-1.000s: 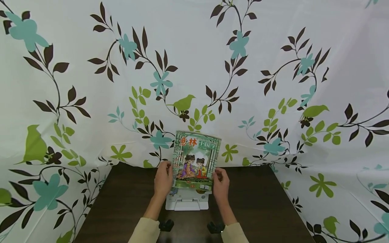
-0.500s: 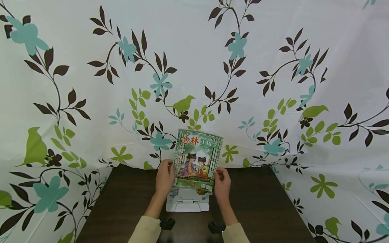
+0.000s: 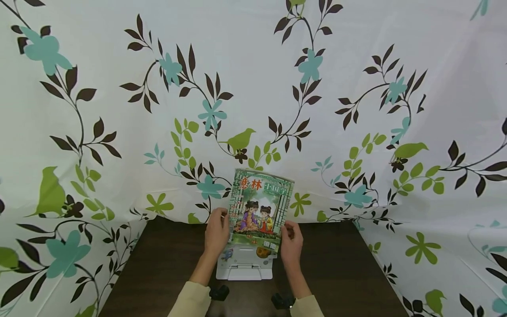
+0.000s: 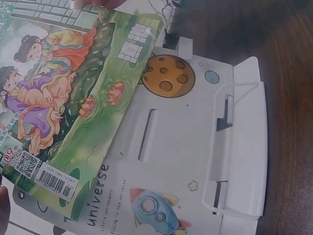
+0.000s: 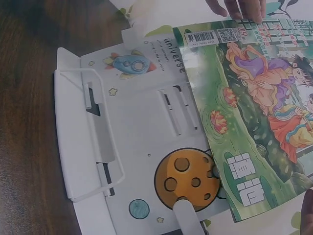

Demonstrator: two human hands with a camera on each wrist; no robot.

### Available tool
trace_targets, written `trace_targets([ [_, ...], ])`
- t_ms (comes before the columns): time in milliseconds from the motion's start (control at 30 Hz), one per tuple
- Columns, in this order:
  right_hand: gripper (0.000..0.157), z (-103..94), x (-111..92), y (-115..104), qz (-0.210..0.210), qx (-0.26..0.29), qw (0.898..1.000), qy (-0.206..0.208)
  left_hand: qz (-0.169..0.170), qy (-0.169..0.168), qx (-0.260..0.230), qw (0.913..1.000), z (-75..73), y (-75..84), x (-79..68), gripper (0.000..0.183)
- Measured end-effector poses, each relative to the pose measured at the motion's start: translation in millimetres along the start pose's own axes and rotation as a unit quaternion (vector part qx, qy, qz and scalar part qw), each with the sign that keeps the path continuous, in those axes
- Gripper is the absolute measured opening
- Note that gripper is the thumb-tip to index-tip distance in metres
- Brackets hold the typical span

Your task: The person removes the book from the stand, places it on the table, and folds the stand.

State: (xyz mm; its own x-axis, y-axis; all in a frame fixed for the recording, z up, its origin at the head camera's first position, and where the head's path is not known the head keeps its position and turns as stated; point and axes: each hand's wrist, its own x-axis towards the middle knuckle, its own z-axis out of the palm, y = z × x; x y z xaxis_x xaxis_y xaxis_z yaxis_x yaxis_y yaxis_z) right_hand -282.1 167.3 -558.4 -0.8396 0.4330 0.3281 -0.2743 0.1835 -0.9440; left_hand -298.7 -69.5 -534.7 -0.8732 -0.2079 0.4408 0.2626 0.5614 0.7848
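Note:
A green-covered magazine (image 3: 259,211) with two cartoon figures is held up, tilted slightly clockwise, over a white book stand (image 3: 244,273). My left hand (image 3: 215,233) grips its left edge, and my right hand (image 3: 291,246) pinches the lower right edge. In the left wrist view, the magazine (image 4: 63,107) overlaps the upper part of the stand (image 4: 176,142), whose plate bears a printed planet and rocket. The right wrist view shows the magazine (image 5: 259,112) covering one end of the stand (image 5: 137,117); the wire page holder at its lip is uncovered. Fingers behind the magazine are hidden.
The stand rests on a dark brown table (image 3: 332,273). A white cloth (image 3: 253,88) printed with leaves, flowers and birds hangs behind the table and along both sides. Black devices (image 3: 282,301) are strapped at both wrists.
Both hands have shifted the magazine slightly right relative to the stand, keeping their hold on its edges. The head view has tilted a little; the stand appears unmoved.

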Motion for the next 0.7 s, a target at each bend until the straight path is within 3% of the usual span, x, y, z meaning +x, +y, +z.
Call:
trace_targets([
  [400, 0.018, -15.1, 2.3, -5.7, -0.012, 0.022, 1.000, -0.008, 0.026, -0.001, -0.022, 0.9994, 5.4, 8.9, 0.8, 0.012],
  [700, 0.019, -16.1, 10.0, -7.8, -0.047, 0.025, 0.998, 0.027, 0.045, 0.008, -0.028, 0.9986, 11.9, 21.2, 8.3, 0.011],
])
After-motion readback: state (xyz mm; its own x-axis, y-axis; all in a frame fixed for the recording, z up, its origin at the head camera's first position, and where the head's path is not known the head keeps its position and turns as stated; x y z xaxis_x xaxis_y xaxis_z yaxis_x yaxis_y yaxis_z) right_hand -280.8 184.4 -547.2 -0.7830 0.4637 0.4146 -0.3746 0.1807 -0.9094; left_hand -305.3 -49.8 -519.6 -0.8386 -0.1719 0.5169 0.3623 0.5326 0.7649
